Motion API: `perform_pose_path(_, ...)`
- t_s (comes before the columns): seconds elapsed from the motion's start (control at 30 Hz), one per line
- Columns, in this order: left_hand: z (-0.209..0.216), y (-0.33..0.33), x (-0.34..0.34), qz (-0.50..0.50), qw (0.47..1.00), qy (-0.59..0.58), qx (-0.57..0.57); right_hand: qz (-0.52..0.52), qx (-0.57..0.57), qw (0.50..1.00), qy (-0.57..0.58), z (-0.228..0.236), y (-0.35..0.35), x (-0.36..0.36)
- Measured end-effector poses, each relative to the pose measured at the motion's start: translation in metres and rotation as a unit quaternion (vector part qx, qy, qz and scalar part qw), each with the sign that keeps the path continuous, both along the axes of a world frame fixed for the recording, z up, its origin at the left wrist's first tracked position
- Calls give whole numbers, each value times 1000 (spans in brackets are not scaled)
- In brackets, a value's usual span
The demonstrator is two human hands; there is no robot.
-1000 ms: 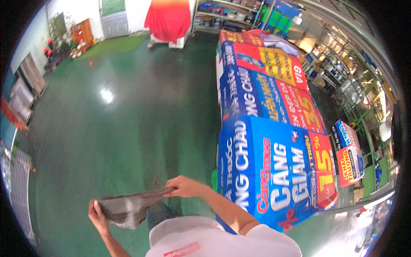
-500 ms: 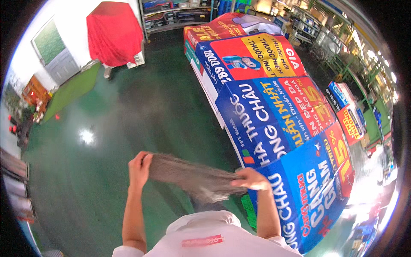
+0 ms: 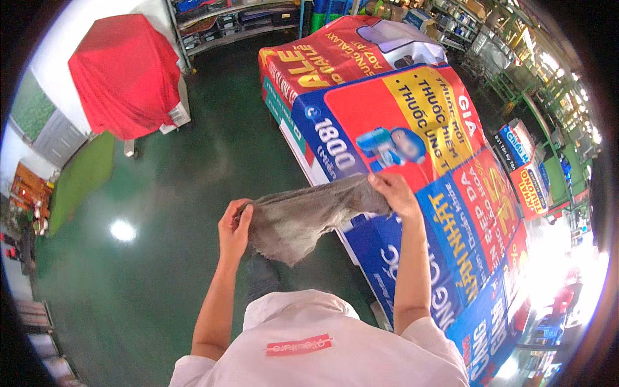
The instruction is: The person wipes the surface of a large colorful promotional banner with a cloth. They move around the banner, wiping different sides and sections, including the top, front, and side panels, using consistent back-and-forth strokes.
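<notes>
Now, at the frame's centre, we have left hand point(image 3: 233, 231) and right hand point(image 3: 396, 195) gripping opposite ends of a grey cloth point(image 3: 303, 213), seemingly so it hangs spread.

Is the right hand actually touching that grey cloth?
Touching. The head view shows the right hand gripping the grey cloth at its right end.

- Cloth point(image 3: 303, 216), between left hand point(image 3: 235, 227) and right hand point(image 3: 396, 193): brownish grey, mottled with paler patches.
- Banners point(image 3: 367, 106), beyond and right of the grip: blocks of blue, red and yellow, white and yellow lettering.
- Cover point(image 3: 126, 74), beyond and left of the grip: plain red.
- Floor point(image 3: 171, 271), left of the grip: dark green.
- Mat point(image 3: 84, 177), farther left: lighter green.
- Shirt point(image 3: 309, 371), nearer than the grip: white, pinkish-red label point(image 3: 298, 346).
</notes>
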State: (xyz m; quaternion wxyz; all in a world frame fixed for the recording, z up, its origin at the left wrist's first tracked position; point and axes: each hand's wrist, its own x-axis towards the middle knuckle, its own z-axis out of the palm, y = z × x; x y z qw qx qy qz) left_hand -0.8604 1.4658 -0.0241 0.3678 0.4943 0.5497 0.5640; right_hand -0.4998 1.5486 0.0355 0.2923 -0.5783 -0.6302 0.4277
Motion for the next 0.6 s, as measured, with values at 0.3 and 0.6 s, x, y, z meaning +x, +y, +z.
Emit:
perform_pose_path(0.3, 8, 457, -9, -138, 972, 63, 178, -226, 190, 955, 15, 56, 332, -70)
perform_pose_path(0.6, -92, 810, -7, -120, 943, 280, 135, 59, 225, 964, -128, -105, 595, -72)
